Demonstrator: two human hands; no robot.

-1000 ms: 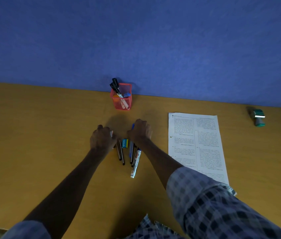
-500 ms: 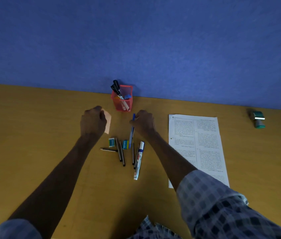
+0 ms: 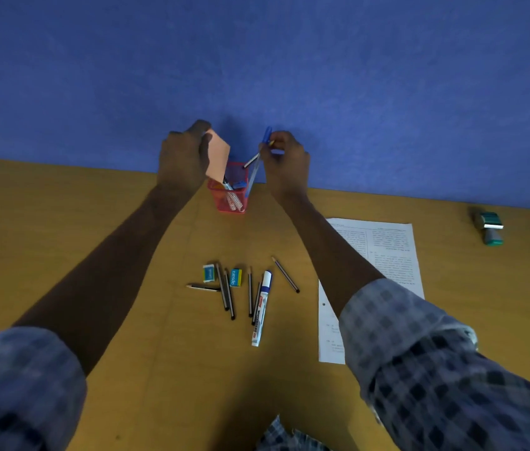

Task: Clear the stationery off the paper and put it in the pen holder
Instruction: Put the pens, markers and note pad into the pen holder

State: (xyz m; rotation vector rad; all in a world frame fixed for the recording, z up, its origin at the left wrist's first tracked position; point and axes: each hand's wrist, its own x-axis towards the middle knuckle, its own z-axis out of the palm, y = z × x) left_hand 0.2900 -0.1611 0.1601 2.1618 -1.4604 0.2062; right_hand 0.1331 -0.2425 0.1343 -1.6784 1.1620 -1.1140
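Fingers of the left hand (image 3: 183, 161) hide behind its pinched pink card (image 3: 217, 155); right hand (image 3: 284, 161) pinches a blue pen (image 3: 261, 157).

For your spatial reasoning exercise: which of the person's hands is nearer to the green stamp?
Right. The right hand holds a blue pen over the red pen holder, far left of the green stamp; the left hand is farther left still.

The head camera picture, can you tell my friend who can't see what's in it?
Two hands hover over a red mesh pen holder at the back of an orange-brown table: the left hand holds a small peach paper pad, the right hand a blue pen. Nearer lie pencils, two erasers, a white marker and a printed sheet.
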